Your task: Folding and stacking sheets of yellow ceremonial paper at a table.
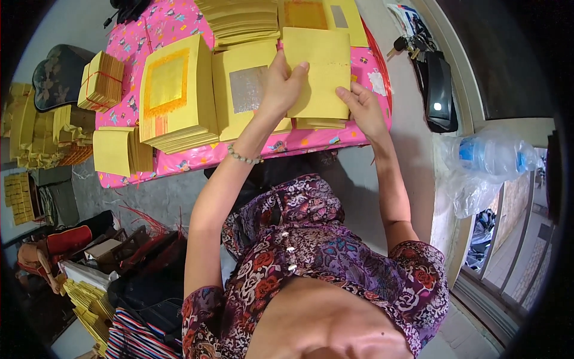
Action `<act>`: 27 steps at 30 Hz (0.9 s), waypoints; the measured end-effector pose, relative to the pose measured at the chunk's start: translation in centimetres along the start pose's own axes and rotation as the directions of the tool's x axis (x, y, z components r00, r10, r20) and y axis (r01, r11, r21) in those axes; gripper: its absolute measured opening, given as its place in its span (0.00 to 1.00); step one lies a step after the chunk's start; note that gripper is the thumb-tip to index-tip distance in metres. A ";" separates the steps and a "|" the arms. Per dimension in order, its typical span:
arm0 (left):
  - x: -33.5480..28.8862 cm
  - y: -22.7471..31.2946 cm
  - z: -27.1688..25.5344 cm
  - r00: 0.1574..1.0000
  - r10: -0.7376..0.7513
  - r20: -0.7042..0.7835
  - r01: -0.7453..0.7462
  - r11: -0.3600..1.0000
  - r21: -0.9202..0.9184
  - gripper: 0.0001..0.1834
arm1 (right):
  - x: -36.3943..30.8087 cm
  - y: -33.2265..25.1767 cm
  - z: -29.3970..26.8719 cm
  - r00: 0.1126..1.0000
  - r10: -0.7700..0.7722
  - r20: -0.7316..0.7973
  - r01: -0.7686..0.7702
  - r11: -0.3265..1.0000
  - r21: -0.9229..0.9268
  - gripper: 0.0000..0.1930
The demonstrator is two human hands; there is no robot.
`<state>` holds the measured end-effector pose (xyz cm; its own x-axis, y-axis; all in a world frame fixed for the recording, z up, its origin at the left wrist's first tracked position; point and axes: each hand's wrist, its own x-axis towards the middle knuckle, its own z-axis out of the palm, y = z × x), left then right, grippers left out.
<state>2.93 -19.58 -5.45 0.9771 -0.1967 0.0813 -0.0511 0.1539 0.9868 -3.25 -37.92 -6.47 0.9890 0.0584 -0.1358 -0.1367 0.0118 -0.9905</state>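
My left hand [283, 85] grips the left edge of a plain yellow joss paper sheet [320, 72], its thumb lying on the front. At the sheet's lower right edge, my right hand [365, 110] pinches it, thumb in front and fingers mostly hidden behind. A crease line crosses the sheet's upper part. Just left of it lies yellow joss paper with a silver square [245, 90], partly covered by my left hand. Further left stands a thick stack of joss paper [173, 90] with a gold square bordered in orange. More yellow paper shows beneath the held sheet.
The table has a pink patterned cover [197, 157]. Behind my hands sits another yellow stack [239, 21]. A bundle tied with red string [101, 81] and a small stack [116, 149] are at left. Keys [406, 43] and a black glossy object [439, 90] lie right of the table.
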 end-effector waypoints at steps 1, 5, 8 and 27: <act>0.4 -0.7 0.4 1.000 -0.002 0.005 0.002 1.000 -0.002 0.16 | 0.0 0.4 -0.9 1.000 0.026 0.013 -0.025 0.997 -0.079 0.14; 0.6 -4.6 1.0 1.000 0.025 -0.001 -0.024 0.983 0.183 0.20 | -1.1 1.2 -1.6 0.994 0.104 -0.035 -0.107 0.990 -0.088 0.12; 0.3 -6.5 1.1 1.000 -0.014 -0.013 0.017 0.925 0.380 0.18 | -1.2 2.9 -2.1 0.990 0.131 -0.059 -0.141 0.969 -0.202 0.13; -0.4 -6.6 2.2 0.995 -0.095 -0.042 0.095 0.676 0.730 0.16 | 0.1 3.5 -1.0 0.953 -0.283 -0.106 0.051 0.497 -0.866 0.15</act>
<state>2.40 -22.65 -11.68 0.9854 -0.1694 -0.0185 -0.0923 -0.6218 0.7777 -3.57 -38.92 -9.95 0.9874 -0.0537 0.1488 0.0314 -0.8556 -0.5167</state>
